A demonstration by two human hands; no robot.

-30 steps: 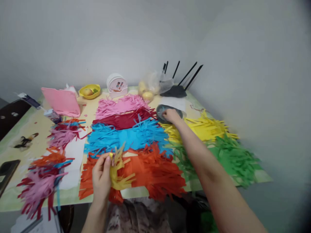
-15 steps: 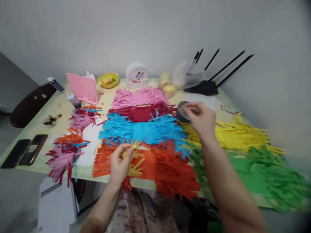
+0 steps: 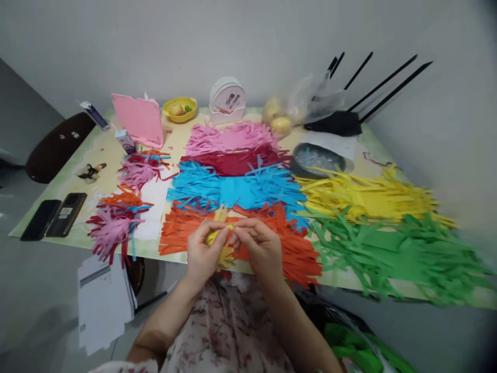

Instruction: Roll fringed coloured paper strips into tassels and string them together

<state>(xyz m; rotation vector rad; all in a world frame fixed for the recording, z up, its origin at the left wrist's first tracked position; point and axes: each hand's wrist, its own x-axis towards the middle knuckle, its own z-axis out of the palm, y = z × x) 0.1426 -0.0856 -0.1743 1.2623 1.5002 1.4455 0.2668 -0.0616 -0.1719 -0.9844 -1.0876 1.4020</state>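
My left hand point(image 3: 204, 251) is closed in a pinch on a bunch of yellow fringed paper strips point(image 3: 225, 257), whose ends stick out above and below the fingers. Thumb and fingertips of my right hand point(image 3: 262, 248) are pressed together against the yellow piece, touching the left fingertips; what they pinch is too small to make out. Both hands are over the orange fringed paper point(image 3: 297, 259) at the table's near edge. Beyond it lie blue fringed paper point(image 3: 233, 190), dark red fringed paper point(image 3: 236, 163) and pink fringed paper point(image 3: 233, 138).
To the right are a dark bowl point(image 3: 300, 169) of clear crinkled material, yellow fringed paper point(image 3: 376, 199) and green fringed paper point(image 3: 399, 254). Multicoloured tassels point(image 3: 114, 228) and two phones point(image 3: 67, 215) lie left. A black router point(image 3: 336, 124) and yellow bowl point(image 3: 179, 117) stand behind.
My right hand has come back from above the dark bowl to meet my left hand at the yellow strips. The bowl's contents now show. The view has tilted down slightly.
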